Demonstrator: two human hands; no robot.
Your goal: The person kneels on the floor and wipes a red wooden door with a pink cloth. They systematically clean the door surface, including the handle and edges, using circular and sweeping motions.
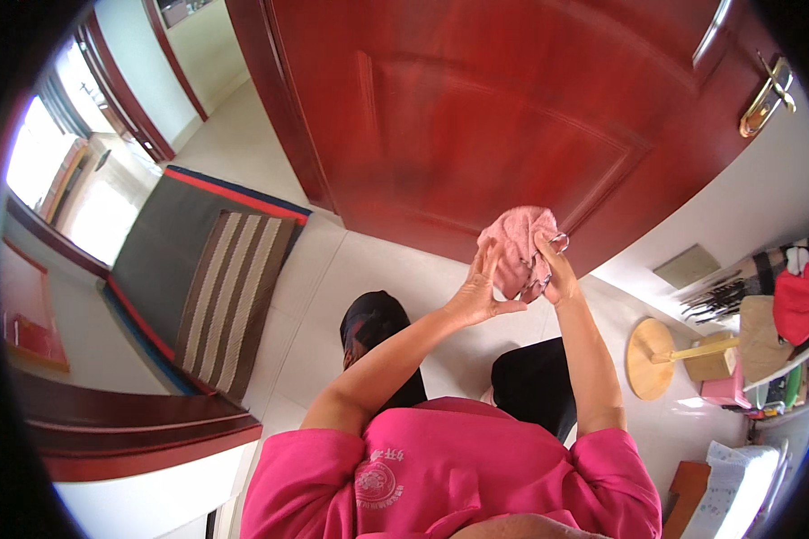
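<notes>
A pink terry cloth [516, 232] with a dark patterned edging is bunched up in front of the red door. My right hand [557, 273] grips its right side, with the thumb lying over the folds near the edging. Against the cloth's left side rest the fingertips of my left hand [478, 290]. That hand's fingers and thumb are spread apart. Behind the cloth, the red panelled wooden door [472, 135] fills the upper middle of the view. How the cloth is folded underneath is hidden.
A brass-coloured door handle [772, 94] is at upper right. At left, a striped mat [232, 296] lies over a dark grey mat [168, 236] beside a door frame. To the right are a round wooden stand [649, 360] and shelves with a red bag [799, 303].
</notes>
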